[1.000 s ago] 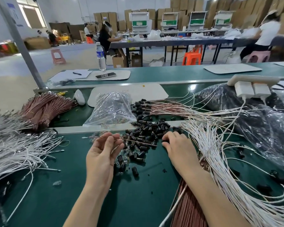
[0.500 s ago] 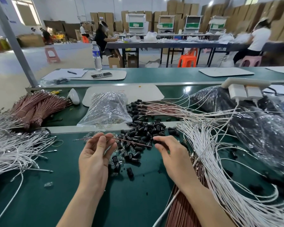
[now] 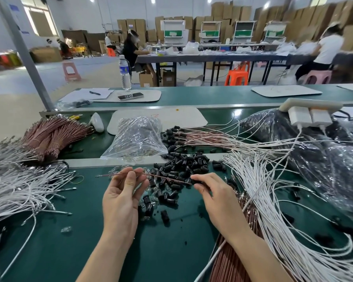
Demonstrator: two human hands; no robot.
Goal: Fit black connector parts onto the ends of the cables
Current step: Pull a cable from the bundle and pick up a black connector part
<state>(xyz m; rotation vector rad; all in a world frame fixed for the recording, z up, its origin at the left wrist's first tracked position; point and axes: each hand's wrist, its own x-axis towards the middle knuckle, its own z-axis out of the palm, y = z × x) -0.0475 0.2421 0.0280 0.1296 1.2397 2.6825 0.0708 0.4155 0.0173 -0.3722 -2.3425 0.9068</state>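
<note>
Since 1 second ago the right hand (image 3: 218, 200) has come off the pile of black connector parts (image 3: 181, 165) and now pinches 1 black connector part (image 3: 197, 181) between thumb and forefinger, at the right end of a thin brown cable (image 3: 161, 177). The left hand (image 3: 120, 200) pinches that cable near its other end with thumb and fingertips, the remaining fingers loosely fanned. The cable runs between the 2 hands, above the green table (image 3: 69, 251). White cables (image 3: 263, 190) lie heaped beside the right wrist. The pile sits just beyond the hands. Behind it are a clear plastic bag (image 3: 137, 137) and fitted cables (image 3: 192, 135) with black ends.
</note>
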